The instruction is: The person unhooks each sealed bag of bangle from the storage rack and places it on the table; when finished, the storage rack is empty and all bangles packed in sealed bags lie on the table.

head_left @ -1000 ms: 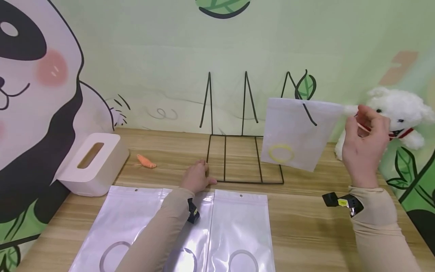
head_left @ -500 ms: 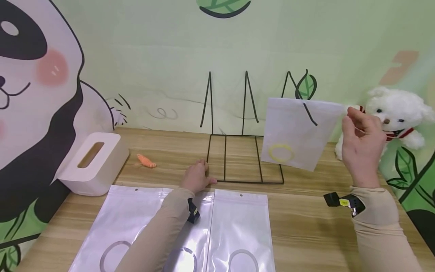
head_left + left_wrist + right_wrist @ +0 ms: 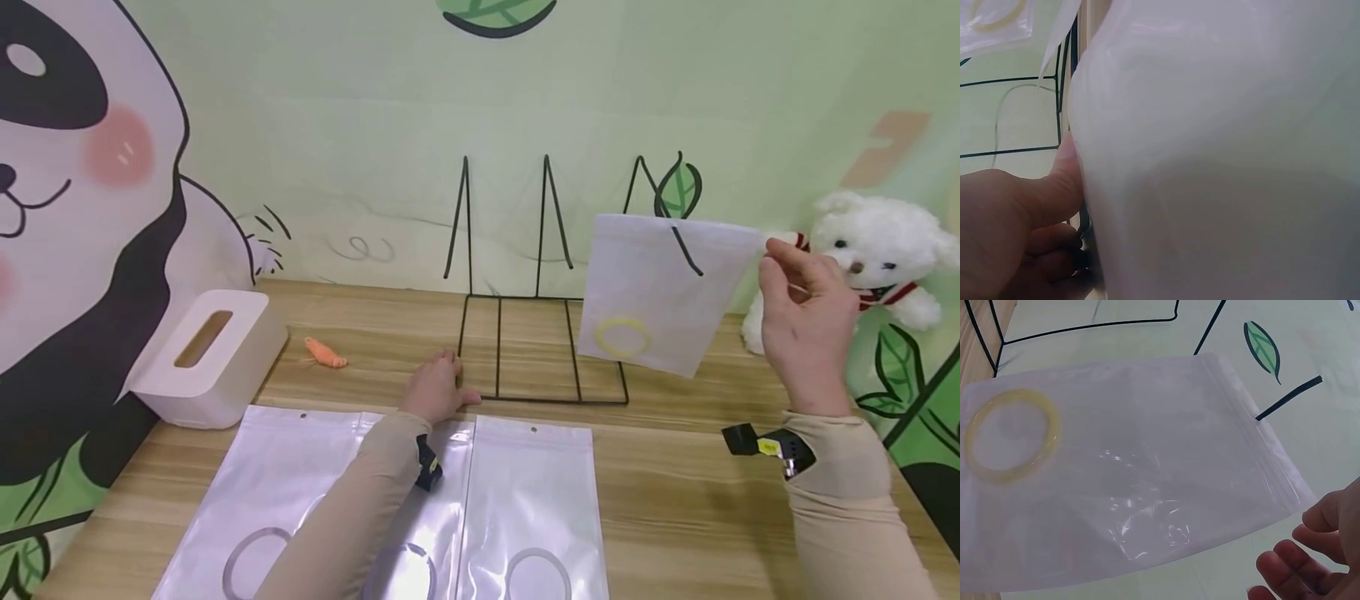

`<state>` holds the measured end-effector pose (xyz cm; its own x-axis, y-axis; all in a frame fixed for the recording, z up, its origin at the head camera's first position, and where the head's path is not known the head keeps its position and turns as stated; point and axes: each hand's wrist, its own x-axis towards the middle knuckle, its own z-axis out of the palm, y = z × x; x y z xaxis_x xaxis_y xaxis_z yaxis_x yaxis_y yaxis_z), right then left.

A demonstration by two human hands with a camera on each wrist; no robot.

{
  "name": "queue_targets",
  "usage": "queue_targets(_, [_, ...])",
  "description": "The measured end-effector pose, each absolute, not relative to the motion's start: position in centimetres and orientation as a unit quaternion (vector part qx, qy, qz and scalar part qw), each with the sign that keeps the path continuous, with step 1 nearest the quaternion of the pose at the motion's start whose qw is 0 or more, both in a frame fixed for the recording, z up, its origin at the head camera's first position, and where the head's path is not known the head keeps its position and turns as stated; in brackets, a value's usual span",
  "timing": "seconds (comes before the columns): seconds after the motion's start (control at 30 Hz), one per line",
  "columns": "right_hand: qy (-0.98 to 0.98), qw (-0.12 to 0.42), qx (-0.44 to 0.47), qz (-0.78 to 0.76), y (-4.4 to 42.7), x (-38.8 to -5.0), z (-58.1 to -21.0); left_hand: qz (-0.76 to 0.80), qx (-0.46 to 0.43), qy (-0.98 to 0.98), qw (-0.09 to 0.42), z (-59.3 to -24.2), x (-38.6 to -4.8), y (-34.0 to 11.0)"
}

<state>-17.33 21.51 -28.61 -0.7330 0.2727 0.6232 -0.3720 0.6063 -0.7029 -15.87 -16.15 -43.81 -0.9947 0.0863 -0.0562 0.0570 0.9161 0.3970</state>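
A black wire rack [image 3: 555, 402] with upright hooks stands at the wall. From its right hook hangs a white zip bag [image 3: 660, 283] holding a yellow ring [image 3: 1055, 434], its face tilted. The right hand [image 3: 813, 325] pinches the bag's upper right corner between thumb and finger; in the right wrist view this hand [image 3: 1329, 540] has its other fingers loosely bent. At the rack's front left corner, the left hand [image 3: 435, 390] grips the frame. The left wrist view has its fingers [image 3: 1054, 259] curled at the bars, beside a large blurred pale surface [image 3: 1210, 156].
Flat white bags [image 3: 532, 492] with round rings lie along the table's front, partly under the left forearm. A white tissue box [image 3: 225, 358] and a small orange object [image 3: 326, 352] are at the left. A white plush bear [image 3: 870, 233] sits behind the right hand.
The right hand has come slightly left and closer to the bag's corner than a second ago, with little shift since. The left hand and rack hold their place; the head view has moved slightly.
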Motion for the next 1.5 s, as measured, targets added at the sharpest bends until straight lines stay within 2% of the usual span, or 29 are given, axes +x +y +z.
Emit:
queue_targets(0.4, [-0.835, 0.339, 0.025, 0.433, 21.5, -17.3, -28.9, 0.201, 0.037, 0.978, 0.036, -43.7, -15.8, -16.2])
queue_targets(1.5, [-0.806, 0.371, 0.03, 0.461, 20.4, -17.0, -28.5, 0.218, 0.032, 0.974, 0.044, -43.4, -15.5, -16.2])
